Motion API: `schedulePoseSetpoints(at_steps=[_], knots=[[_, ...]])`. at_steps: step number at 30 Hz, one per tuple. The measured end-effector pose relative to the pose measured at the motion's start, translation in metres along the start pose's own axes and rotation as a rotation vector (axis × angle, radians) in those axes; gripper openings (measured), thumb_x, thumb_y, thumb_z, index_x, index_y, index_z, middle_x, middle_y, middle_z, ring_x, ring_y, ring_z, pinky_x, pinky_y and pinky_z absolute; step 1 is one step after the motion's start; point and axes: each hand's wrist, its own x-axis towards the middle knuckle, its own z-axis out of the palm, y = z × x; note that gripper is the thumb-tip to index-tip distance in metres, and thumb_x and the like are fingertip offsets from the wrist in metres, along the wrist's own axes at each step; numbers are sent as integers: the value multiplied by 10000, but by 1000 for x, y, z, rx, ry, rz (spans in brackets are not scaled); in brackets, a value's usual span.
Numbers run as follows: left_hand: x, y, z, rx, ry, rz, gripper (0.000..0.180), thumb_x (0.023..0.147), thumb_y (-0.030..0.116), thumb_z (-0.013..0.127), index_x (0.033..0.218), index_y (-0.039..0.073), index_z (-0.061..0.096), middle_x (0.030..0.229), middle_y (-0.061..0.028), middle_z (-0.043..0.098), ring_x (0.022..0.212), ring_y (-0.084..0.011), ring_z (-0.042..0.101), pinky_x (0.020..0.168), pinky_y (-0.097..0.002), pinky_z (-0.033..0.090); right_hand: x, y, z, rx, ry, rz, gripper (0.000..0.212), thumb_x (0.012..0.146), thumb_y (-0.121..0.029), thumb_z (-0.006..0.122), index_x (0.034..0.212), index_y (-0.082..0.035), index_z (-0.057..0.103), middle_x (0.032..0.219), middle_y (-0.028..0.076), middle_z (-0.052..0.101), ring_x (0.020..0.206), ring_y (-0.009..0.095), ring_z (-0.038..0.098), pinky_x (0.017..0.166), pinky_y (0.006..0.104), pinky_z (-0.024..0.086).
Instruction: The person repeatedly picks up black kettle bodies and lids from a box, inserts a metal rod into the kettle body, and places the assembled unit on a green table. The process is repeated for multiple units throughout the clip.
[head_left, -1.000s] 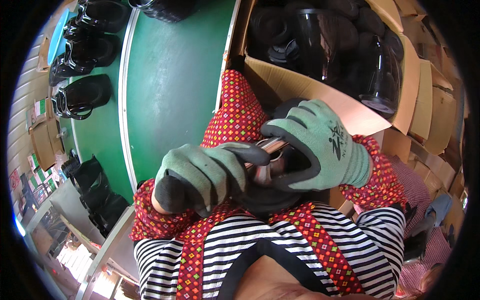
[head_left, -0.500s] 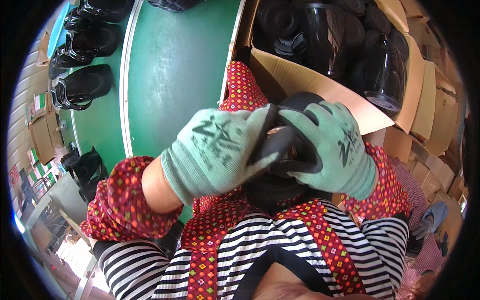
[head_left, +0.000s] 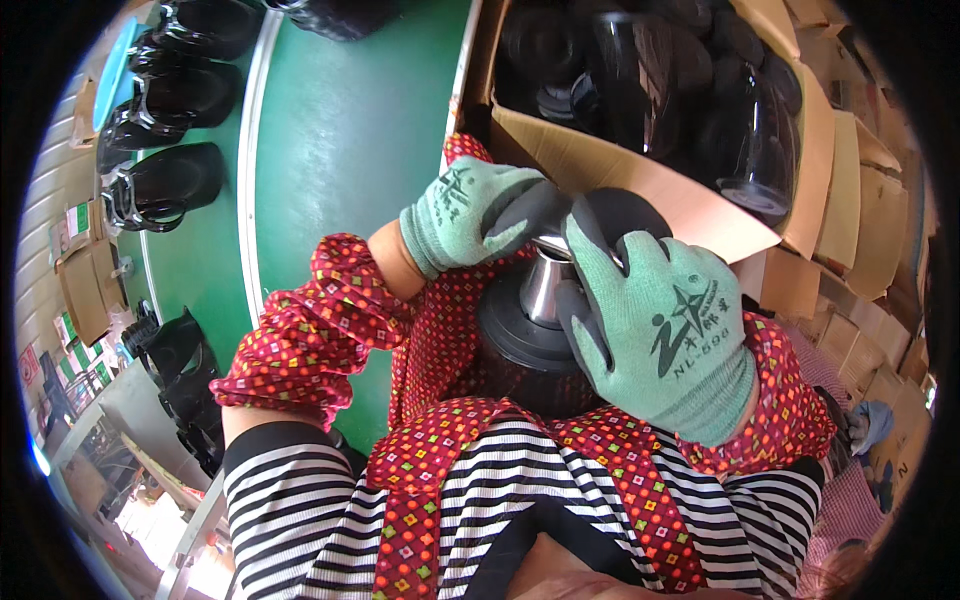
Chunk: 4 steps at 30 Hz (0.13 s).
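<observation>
In front of my chest stands a black, round-shouldered vessel [head_left: 515, 325] with a tapering silver metal neck [head_left: 543, 288]. My left hand [head_left: 485, 215], in a green glove with dark fingertips, pinches at the top of this neck; a thin pale rim shows there, but the fingers hide what they hold. My right hand [head_left: 660, 325], gloved alike, curls round the neck's right side, its thumb low against the metal and index finger at the top. Just beyond the fingers is a round black disc-like part [head_left: 630, 210], partly covered by the right hand.
An open cardboard box [head_left: 600, 160] full of glossy black vessels and round parts is at the far right. Left of it runs a green work surface [head_left: 350, 150] with a pale edge strip. Black jugs [head_left: 175, 180] line the left side. More cartons [head_left: 865, 220] stack at right.
My left hand has drawn back to the far left, and its forearm has swung inward. The right hand has shifted down, uncovering the metal neck and the black disc-like part.
</observation>
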Motion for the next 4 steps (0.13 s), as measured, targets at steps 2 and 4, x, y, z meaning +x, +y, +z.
schedulePoseSetpoints(at_steps=[2, 4], knots=[[-1, 6, -4, 53, -4, -39, 371, 858, 208, 740, 1182, 30, 708, 971, -189, 743, 883, -400, 721, 792, -437, 575, 0, 2, 3, -16, 20, -1, 614, 886, -306, 743, 1431, -51, 619, 960, 120, 605, 854, 296, 641, 756, 447, 487], [-3, 12, -13, 123, -15, -9, 383, 866, 175, 684, 1218, 27, 713, 1002, -207, 757, 897, -406, 743, 814, -415, 584, 0, 0, -3, 6, 43, -8, 605, 892, -298, 740, 1433, -57, 621, 1004, 130, 624, 891, 303, 647, 761, 459, 490]])
